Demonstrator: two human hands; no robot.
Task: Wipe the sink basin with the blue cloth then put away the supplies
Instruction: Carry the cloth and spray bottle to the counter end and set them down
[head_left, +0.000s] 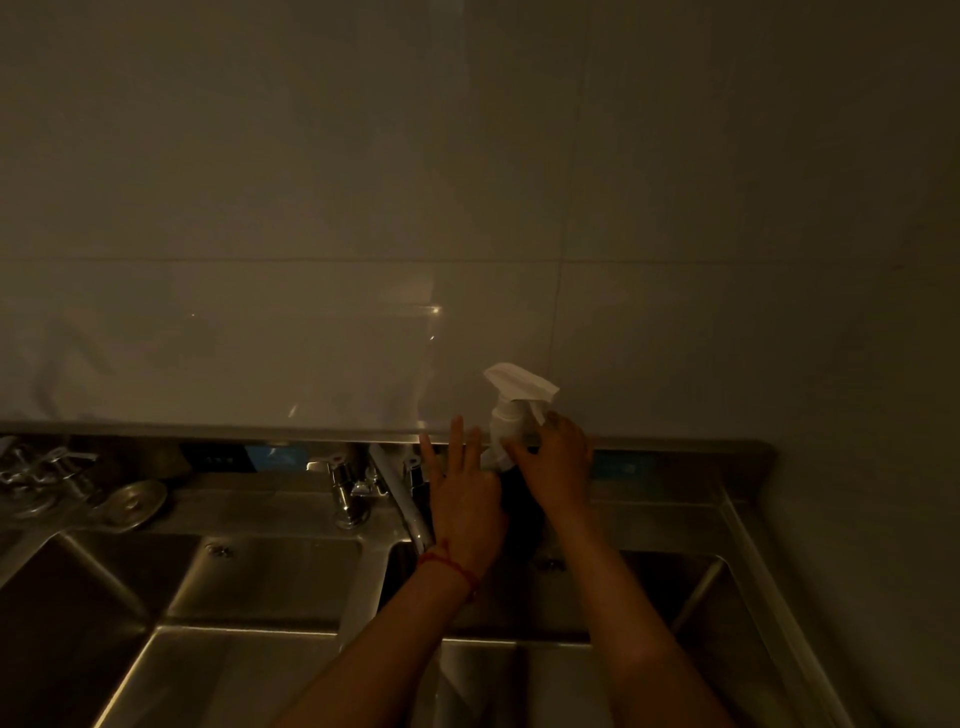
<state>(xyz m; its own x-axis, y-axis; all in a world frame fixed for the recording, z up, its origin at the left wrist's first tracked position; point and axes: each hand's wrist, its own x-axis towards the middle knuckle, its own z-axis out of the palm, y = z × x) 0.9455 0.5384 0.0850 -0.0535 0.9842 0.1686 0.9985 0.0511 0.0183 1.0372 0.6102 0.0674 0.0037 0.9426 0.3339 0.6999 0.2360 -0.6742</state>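
Dimly, white-nozzled dark spray bottle (511, 415)

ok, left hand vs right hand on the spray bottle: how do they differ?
The left hand has its fingers straight and spread, pointing up beside the spray bottle; the right hand curls round the bottle's neck, below the white trigger head. The left wrist wears a red string; the right is bare. Both are at the bottle, over the sink ledge.
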